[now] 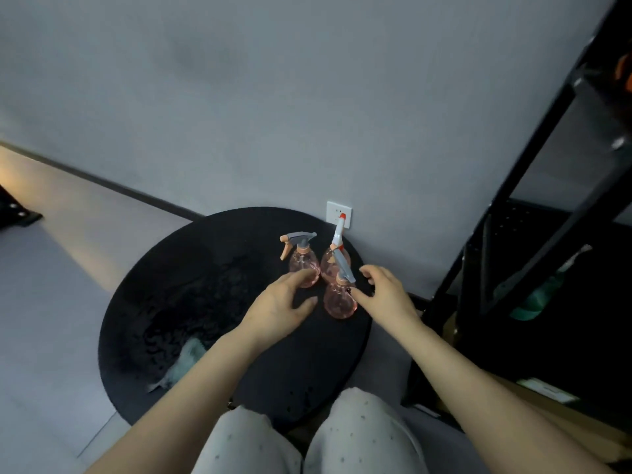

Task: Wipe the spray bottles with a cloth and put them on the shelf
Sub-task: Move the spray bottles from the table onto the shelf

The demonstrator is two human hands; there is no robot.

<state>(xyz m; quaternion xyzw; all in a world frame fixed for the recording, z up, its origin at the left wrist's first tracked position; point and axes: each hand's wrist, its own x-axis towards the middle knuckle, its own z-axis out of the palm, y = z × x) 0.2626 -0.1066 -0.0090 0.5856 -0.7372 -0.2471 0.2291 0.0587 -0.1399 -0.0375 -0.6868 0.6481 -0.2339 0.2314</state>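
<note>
I take the round black table [191, 268] as my landmark. Three pink spray bottles stand upright on its far right part, close to the wall, long axes vertical. The left bottle [304, 265] has its grey trigger head with the orange nozzle pointing left. The far bottle [333, 260], nearest the wall outlet [333, 210], carries a long white head with a red-orange tip that reaches up and slightly right. The near bottle [339, 301] stands just in front of those two, its grey head angled toward the right and nearer edge of the table.

My left hand [278, 311] hovers over the table just left of the near bottle, fingers spread and relaxed, fingertips at the base of the left bottle, gripping nothing. My right hand [384, 292] sits just right of the near bottle, fingers loosely curved, thumb tip at the bottle's shoulder; I cannot tell whether it touches.

A grey-blue cloth [186, 360] lies crumpled on the table's near left part, well apart from the bottles. The black metal shelf [513, 206] stands right of the table.
</note>
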